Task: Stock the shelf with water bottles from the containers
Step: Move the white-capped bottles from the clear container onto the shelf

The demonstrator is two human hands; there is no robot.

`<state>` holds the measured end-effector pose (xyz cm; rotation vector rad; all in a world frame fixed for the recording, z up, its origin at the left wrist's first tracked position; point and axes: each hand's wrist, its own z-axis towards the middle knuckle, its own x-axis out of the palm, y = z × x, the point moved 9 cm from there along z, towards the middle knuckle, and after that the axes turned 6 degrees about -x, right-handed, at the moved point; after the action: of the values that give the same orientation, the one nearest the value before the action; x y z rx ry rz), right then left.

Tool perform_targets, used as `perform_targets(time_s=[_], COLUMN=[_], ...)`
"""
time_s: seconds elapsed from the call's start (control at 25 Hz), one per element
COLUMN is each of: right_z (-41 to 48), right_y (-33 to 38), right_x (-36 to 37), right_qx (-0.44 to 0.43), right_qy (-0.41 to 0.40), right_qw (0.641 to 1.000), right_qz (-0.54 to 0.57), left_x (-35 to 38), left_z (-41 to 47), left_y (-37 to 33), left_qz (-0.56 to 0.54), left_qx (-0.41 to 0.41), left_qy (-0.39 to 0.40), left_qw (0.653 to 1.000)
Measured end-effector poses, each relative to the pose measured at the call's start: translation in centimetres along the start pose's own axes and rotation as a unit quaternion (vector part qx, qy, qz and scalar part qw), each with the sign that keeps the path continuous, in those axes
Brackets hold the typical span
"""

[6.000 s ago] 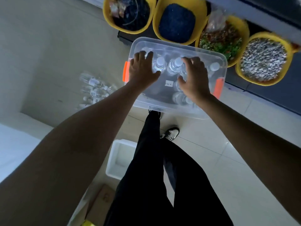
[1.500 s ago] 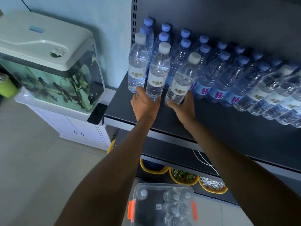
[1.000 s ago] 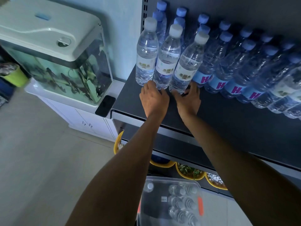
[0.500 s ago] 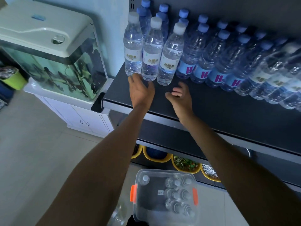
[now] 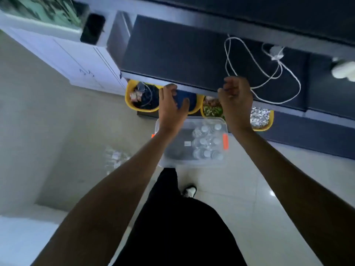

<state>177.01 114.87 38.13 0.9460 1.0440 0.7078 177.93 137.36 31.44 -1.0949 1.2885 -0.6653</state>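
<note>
**While poised over the container (image 5: 192, 163), left hand (image 5: 171, 112) and right hand (image 5: 237, 104) holding nothing**

Though half curled, fingers (image 5: 234, 81) of right hand slack, clasping nothing; fingers (image 5: 166, 93) of left hand loosely spread, thumb out, likewise bare. Both hands in mid-air before the front edge of the dark shelf (image 5: 172, 54), above the clear container on the floor (image 5: 48, 112). Water bottles (image 5: 205, 141) upright inside, white caps up, packed along the container's right side by its orange latch (image 5: 225, 142). Beyond its far edge, yellow tubs (image 5: 130, 101) tucked under the shelf. On the shelf's right half, a looped white cable (image 5: 259, 73). Loose bottles (image 5: 115, 158), blurred, on the floor off the container's left side. Toward the near edge of the floor, black trousers (image 5: 172, 217) and one shoe (image 5: 190, 191).
</note>
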Motion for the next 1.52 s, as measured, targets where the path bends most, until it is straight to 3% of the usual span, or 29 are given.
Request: perform_targets(time_s=[0.2, 0.36, 0.56, 0.72, 0.84, 1.08, 1.2, 1.4, 1.52], right_z=[-11.4, -15.6, -13.5, -11.5, -11.2, -12.1, -10.0, -5.2, -0.4], right_y=[-17.6, -27.6, -36.7, -39.0, -38.1, -31.0, -23.6, -7.0, 3.0], right_x=[-1.8, 1.1, 4.6, 6.0, 6.4, 3.6, 1.2, -3.1, -6.2], right_qx=[0.153, 0.202, 0.214, 0.160, 0.114, 0.104, 0.094, -0.014, -0.037], right_qy=[0.067, 0.169, 0.229, 0.248, 0.246, 0.198, 0.168, 0.109, 0.082], right_qw=[0.977, 0.939, 0.895, 0.874, 0.883, 0.923, 0.938, 0.962, 0.971], right_qz=[-0.137, -0.219, -0.316, -0.387, -0.382, -0.313, -0.288, -0.249, -0.222], left_x=[9.3, 16.3, 24.6, 27.2, 26.7, 21.9, 18.1, 9.9, 4.5], left_z=[-9.7, -11.7, -8.6, -7.1, -7.4, -7.2, -7.1, -6.3, -4.2], left_y=[14.5, 21.0, 24.6, 24.7, 24.3, 18.8, 11.8, -2.3, -12.5], left_qz=[0.149, 0.244, 0.332, 0.396, 0.397, 0.345, 0.297, 0.233, 0.184], left_qx=[-0.088, -0.117, -0.049, 0.074, 0.131, 0.125, 0.146, 0.198, 0.214], left_qy=[0.162, 0.244, 0.276, 0.251, 0.250, 0.239, 0.199, 0.144, 0.112], left_qw=[0.972, 0.931, 0.901, 0.880, 0.873, 0.899, 0.923, 0.941, 0.953])
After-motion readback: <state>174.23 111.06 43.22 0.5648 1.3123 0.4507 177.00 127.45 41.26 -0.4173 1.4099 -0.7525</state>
